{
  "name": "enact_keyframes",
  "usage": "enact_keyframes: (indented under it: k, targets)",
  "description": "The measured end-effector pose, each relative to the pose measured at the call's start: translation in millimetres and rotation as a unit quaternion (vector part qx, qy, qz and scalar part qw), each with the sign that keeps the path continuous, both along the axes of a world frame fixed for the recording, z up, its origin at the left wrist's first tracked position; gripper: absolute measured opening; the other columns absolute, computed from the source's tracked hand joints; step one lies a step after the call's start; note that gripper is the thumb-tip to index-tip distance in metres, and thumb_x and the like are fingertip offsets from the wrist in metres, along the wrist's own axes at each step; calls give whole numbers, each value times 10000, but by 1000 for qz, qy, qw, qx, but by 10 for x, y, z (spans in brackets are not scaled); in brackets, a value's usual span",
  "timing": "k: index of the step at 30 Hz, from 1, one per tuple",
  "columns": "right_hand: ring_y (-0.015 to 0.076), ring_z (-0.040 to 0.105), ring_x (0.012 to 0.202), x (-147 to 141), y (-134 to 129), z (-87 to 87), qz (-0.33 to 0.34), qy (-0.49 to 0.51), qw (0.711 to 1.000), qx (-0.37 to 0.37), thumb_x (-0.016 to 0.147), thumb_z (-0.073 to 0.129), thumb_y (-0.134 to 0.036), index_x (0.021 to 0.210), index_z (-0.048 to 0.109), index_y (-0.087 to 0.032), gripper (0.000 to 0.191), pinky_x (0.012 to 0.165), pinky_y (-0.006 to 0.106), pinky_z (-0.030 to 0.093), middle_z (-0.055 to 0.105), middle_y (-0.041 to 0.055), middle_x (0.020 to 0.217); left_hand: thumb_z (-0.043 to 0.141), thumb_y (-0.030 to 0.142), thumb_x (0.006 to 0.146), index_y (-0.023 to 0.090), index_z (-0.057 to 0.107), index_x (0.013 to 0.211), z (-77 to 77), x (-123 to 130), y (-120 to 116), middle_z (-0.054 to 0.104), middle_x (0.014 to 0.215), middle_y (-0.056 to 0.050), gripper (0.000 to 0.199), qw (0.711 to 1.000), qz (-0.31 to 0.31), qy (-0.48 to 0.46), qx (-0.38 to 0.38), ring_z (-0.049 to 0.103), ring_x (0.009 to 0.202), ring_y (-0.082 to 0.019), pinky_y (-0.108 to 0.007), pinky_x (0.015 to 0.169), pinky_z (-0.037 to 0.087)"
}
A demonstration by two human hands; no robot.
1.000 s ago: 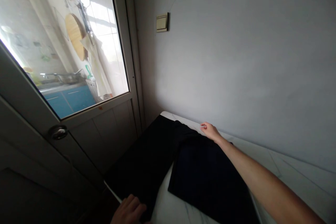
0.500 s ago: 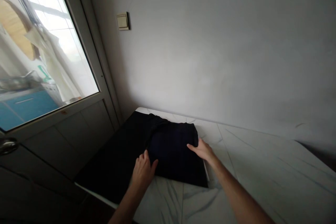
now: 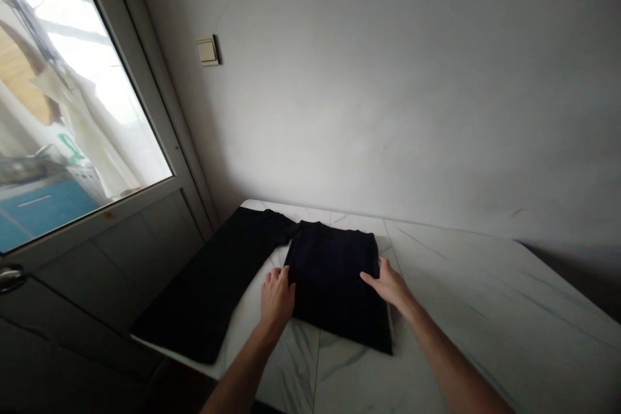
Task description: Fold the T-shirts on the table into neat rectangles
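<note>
marble table [image 3: 485,297] under a black shirt [image 3: 334,284], its body folded square, one sleeve [image 3: 204,291] left spread out; left hand [image 3: 277,297] and right hand [image 3: 388,284] press open against its sides, gripping nothing.

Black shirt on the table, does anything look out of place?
Yes: one long sleeve of the black long-sleeved shirt lies stretched out to the left of the folded body, across the white marble-patterned table, instead of being tucked in, so the shape looks lopsided.
</note>
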State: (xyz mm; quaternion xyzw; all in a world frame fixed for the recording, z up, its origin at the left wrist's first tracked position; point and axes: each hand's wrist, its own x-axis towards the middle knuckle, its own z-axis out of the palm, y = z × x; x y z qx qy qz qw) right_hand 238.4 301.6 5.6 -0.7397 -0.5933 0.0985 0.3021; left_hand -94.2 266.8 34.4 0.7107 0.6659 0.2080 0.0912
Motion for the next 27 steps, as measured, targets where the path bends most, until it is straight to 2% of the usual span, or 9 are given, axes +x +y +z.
enact_keyframes:
  k: [2,5,9,13,18,22,24,25,27]
  targets:
    - [324,646,1118,7,33,46,-6,-62,997,42,835,669,-431,1363,519,-135,623,918,420,512,672,188,1213,540,262,942,186,572,1351,126,62,194,609,1316,-131,418,999,-24,34,13,546,1205,-289,-402,1000,432]
    - [306,606,1176,-110,234,243,48,-128,987,84,911,601,-343,1335,557,-159,465,989,428,474,657,178,1248,515,269,969,223,563,1365,322,198,660,597,1359,-104,402,994,-96,58,8,516,1254,-261,-367,1039,409]
    - [269,654,1062,-294,451,447,61,-164,985,-6,884,671,-276,1160,665,-208,285,898,361,497,727,107,1079,581,225,925,217,573,1352,461,372,1254,621,1332,-118,427,993,-102,66,-7,536,1239,-283,-376,978,455]
    - [238,679,1018,-343,396,469,74,-182,980,19,889,670,-228,1069,713,-234,185,867,314,504,740,76,1024,640,144,849,191,697,1126,481,397,1442,689,1149,-124,287,994,-90,60,-2,612,1112,-274,-347,908,482]
    - [248,724,990,-287,280,511,88,-84,987,108,937,561,-237,1054,753,-244,224,881,359,552,769,85,1071,559,179,913,237,725,1067,594,345,1344,701,1138,-81,234,993,-104,15,51,621,1098,-234,-325,925,484]
    - [269,734,984,-250,15,729,115,87,967,210,927,562,-363,1041,771,-241,267,903,406,570,776,92,1081,544,214,909,222,712,1085,892,127,1102,712,1157,-58,243,985,-129,-69,91,630,1098,-201,-313,994,467]
    - [263,735,955,-273,-352,896,154,154,958,188,906,599,-434,1032,777,-242,291,875,392,580,781,87,1054,578,249,856,204,705,1035,1072,-148,772,732,1070,-62,224,964,-178,-184,74,664,1005,-207,-332,942,502]
    - [250,734,935,-297,-596,985,191,178,954,146,887,630,-453,1026,779,-247,290,857,371,582,783,76,1036,608,275,818,201,703,995,1157,-327,542,736,1051,-64,214,945,-220,-240,37,671,984,-217,-343,922,513]
    - [218,727,906,-363,-1132,1150,294,207,933,12,860,685,-447,1017,783,-269,257,828,322,578,783,46,980,653,324,777,201,715,941,1297,-731,0,744,1002,-74,214,912,-283,-277,-103,675,959,-231,-348,890,522]
